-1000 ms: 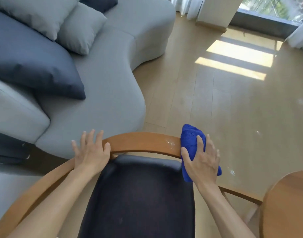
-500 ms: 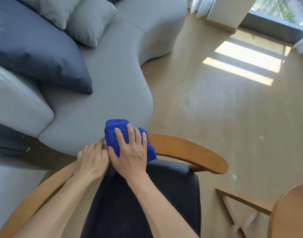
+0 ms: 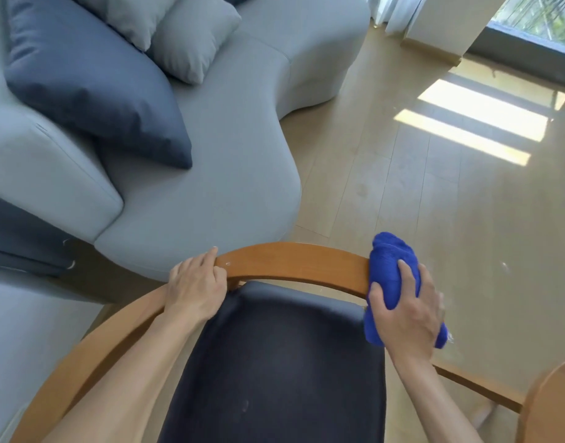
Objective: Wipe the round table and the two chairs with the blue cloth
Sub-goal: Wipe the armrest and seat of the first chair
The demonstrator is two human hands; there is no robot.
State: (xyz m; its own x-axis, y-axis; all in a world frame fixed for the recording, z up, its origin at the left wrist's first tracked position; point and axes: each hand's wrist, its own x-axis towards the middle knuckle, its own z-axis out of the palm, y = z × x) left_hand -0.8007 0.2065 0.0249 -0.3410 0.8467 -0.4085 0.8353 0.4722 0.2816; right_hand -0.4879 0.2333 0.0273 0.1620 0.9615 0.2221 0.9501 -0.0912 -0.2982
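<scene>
Blue cloth (image 3: 390,270): bunched over the right end of the chair's curved wooden rail (image 3: 294,263).
Right hand (image 3: 405,311): fingers curled around the cloth, gripping it.
Left hand (image 3: 194,289): fingers curled on the rail's left part, steadying.
Counter (image 3: 549,407): round edge at near right.
Risk: the cloth may slide off the rail end, missing the white specks beside the left hand; a hard push might shift the chair toward the sofa (image 3: 210,187).

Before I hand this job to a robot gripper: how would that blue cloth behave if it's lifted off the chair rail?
The blue cloth is bunched under the right hand and folds over the chair rail, so it is probably soft and floppy. It would likely droop and unfold. It looks light, fuzzy rather than slippery.
</scene>
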